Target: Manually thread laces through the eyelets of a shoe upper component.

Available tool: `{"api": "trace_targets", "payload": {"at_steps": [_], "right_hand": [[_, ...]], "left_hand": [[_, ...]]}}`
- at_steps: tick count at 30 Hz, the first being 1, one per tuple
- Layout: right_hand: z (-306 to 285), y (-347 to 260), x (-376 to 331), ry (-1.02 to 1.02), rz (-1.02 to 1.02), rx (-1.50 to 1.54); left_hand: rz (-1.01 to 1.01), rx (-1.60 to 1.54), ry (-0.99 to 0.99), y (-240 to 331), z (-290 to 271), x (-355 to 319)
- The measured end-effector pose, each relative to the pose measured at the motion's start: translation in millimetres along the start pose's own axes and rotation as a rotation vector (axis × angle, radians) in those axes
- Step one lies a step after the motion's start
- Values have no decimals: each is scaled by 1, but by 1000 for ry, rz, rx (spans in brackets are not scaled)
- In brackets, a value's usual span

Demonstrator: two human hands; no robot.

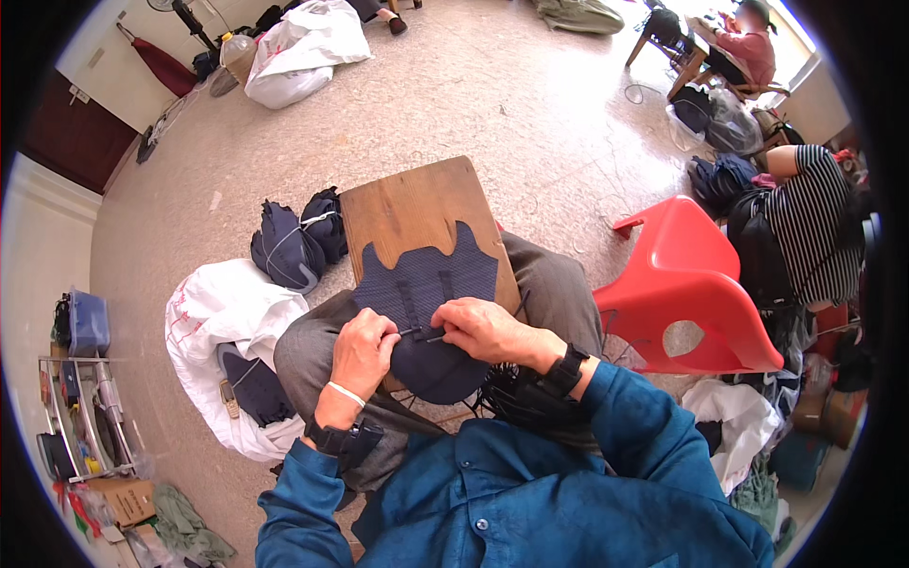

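A dark navy, shaped fabric piece lies on a wooden board that rests across my lap. My left hand pinches a thin dark needle-like tool or lace end at the lower part of the fabric. Touching the same spot from the right, my right hand has its fingers closed on the fabric and the thin end. Both wrists wear black bands, and the sleeves are blue.
Bundles of tied navy pieces lie on the floor to the left, beside a white sack holding more pieces. A red plastic chair stands to the right. Other people sit at the right and far back. A shelf rack stands at the left.
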State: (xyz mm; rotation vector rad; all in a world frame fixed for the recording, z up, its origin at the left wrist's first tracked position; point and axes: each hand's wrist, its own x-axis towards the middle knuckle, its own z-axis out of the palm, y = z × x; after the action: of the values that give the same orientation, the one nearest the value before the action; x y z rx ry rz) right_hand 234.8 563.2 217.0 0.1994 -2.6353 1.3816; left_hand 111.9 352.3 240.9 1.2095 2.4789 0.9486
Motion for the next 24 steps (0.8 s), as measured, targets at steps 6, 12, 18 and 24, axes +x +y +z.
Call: {"api": "trace_targets", "payload": {"at_steps": [6, 12, 18, 24], "right_hand": [[1, -5, 1, -41, 69, -16], [-9, -3, -3, 21, 96, 181], [-23, -12, -24, 188, 172, -138], [-9, -9, -26, 195, 196, -166]], "left_hand": [[215, 101, 14, 5, 9, 8], [33, -24, -67, 2, 11, 2], [77, 8, 66, 13, 14, -1], [263, 83, 159, 34, 32, 7]]}}
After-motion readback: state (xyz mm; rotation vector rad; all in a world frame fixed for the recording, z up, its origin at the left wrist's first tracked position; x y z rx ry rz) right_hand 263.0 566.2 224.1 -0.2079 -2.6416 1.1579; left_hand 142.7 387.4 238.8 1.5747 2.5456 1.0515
